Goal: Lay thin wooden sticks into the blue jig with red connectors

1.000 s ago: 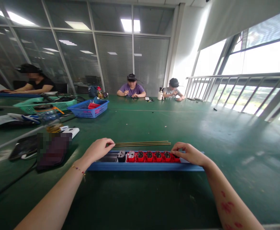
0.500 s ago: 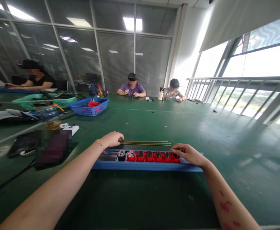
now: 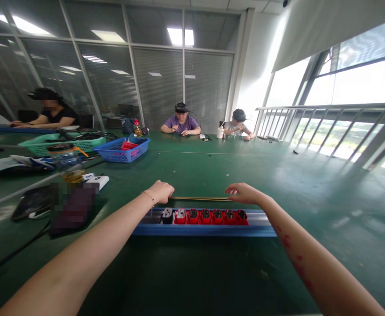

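Note:
Thin brass-coloured rods [image 3: 199, 199] lie lengthwise just behind a long blue rail [image 3: 205, 230]. Seated in the rail is a row of several red modules with dark tops [image 3: 206, 216], and at its left end a black one [image 3: 167, 216]. My left hand [image 3: 162, 192] is closed round the left ends of the rods. At their right ends is my right hand [image 3: 243, 193], its fingers apart above the rod tips; whether the thumb touches them is unclear.
A blue basket [image 3: 123, 152] with red parts and a green basket [image 3: 44, 147] stand at the back left. Nearer are a jar [image 3: 67, 164], a phone [image 3: 30, 202] and a dark pouch [image 3: 73, 208]. Several people sit round the green table [image 3: 261, 166].
My right hand has left the rail's right end and moved back and left to the rod tips. My left hand has shifted slightly right, and the rods are bunched closer together.

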`<state>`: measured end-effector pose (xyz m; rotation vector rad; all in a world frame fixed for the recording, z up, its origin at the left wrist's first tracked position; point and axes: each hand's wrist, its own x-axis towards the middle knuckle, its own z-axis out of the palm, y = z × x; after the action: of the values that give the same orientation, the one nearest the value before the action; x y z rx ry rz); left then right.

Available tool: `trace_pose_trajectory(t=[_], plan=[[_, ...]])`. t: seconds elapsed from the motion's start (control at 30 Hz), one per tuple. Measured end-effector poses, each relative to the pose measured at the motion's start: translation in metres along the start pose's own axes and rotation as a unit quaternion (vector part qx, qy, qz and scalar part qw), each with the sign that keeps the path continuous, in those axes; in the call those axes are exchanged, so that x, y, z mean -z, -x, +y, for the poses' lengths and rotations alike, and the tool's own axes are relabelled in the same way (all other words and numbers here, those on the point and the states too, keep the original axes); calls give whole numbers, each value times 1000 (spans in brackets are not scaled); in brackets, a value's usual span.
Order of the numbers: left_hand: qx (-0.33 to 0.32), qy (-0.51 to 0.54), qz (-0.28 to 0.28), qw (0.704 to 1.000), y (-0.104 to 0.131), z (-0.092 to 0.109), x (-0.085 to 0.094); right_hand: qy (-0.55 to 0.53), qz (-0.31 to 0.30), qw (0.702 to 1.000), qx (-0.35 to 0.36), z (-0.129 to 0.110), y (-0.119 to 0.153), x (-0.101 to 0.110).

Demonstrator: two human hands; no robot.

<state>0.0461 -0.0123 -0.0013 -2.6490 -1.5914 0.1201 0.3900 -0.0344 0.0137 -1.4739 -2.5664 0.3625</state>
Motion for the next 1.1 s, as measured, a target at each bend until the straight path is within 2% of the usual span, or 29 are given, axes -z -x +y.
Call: trace_pose_trajectory(t=[0.17, 0.3, 0.4, 0.5, 0.6, 0.73, 0.77, 0.93, 1.03, 1.1], plan=[[-16, 26, 28, 999, 14, 3, 11, 89, -48, 994, -31, -4, -15, -15], [-13, 56, 79, 995, 26, 9, 23, 101, -32, 994, -36, -1, -19, -27], [7, 73, 119, 990, 36, 13, 26, 94, -19, 995, -32, 2, -17, -27], [32, 88, 149, 984, 50, 15, 25, 46, -11, 999, -11, 2, -4, -17], [46, 106, 171, 979, 65, 15, 24, -109, 30, 993, 17, -9, 20, -3], [43, 168, 189, 967, 83, 23, 28, -225, 49, 973, 30, -32, 53, 5], [42, 184, 189, 964, 86, 26, 30, -239, 74, 968, 20, -35, 58, 2], [32, 238, 172, 955, 94, 46, 35, -154, 187, 967, -84, -35, 64, -19], [30, 282, 139, 949, 93, 50, 31, -81, 229, 962, -128, -30, 62, -26], [39, 295, 152, 943, 91, 50, 28, -37, 263, 952, -152, -29, 62, -28]])
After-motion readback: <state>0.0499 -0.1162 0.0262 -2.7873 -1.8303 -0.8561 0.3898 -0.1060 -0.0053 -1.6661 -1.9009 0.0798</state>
